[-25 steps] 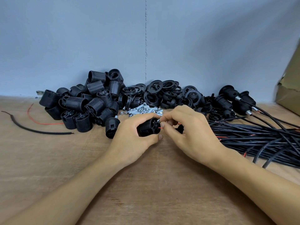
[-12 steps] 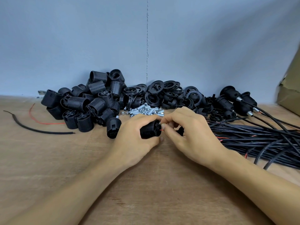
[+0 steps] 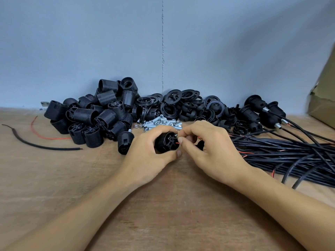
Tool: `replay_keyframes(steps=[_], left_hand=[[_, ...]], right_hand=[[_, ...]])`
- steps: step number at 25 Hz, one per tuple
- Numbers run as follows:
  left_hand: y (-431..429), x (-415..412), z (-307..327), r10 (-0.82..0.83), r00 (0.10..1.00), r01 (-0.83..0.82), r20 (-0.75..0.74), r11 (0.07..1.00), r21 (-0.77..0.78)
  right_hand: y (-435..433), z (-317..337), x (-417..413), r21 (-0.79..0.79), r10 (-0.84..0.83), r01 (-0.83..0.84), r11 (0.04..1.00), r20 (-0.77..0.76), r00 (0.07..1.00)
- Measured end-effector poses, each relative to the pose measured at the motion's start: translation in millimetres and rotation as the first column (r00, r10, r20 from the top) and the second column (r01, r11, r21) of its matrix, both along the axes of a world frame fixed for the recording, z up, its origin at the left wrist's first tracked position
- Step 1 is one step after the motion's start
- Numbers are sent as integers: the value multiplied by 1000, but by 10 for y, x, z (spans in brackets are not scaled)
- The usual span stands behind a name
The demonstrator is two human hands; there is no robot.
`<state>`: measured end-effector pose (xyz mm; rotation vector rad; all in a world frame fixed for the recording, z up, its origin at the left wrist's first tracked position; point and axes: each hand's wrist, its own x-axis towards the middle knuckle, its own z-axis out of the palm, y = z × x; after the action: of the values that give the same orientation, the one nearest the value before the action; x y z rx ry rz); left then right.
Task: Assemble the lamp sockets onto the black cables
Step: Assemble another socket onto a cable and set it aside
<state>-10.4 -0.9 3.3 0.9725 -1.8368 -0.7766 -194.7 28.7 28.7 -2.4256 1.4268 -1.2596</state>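
My left hand (image 3: 146, 156) grips a black threaded lamp socket (image 3: 165, 143) lying on its side, its terminal end facing right. My right hand (image 3: 210, 151) pinches a thin red wire (image 3: 177, 142) right at that terminal end; its fingertips hide where the wire goes in. A small black cap piece (image 3: 199, 146) sits under my right palm, mostly hidden. The bundle of black cables (image 3: 282, 153) lies on the table to the right, with red wire ends poking out.
A heap of black sockets (image 3: 94, 120) stands at back left, rings (image 3: 174, 100) at back centre, metal screws (image 3: 159, 123) in front of them. Assembled sockets on cables (image 3: 259, 109) lie at back right. A loose cable scrap (image 3: 41, 145) lies left; cardboard box (image 3: 322, 98) far right.
Both hands stay together at the socket; the right fingertips have shifted slightly at its terminal end. The view has drifted a little.
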Motion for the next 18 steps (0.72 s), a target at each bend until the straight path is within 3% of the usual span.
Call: replay_keyframes(steps=[7,18], left_hand=[[-1,-5,-3,9,1000,-9,5,1000,3],[12,-28,-14,43,999,-41,26,996,-83]], right_hand=[[-5,-16,0,46,3,-9,999,114,994],[-18,-13,-11,32,19,-21,999,69,997]])
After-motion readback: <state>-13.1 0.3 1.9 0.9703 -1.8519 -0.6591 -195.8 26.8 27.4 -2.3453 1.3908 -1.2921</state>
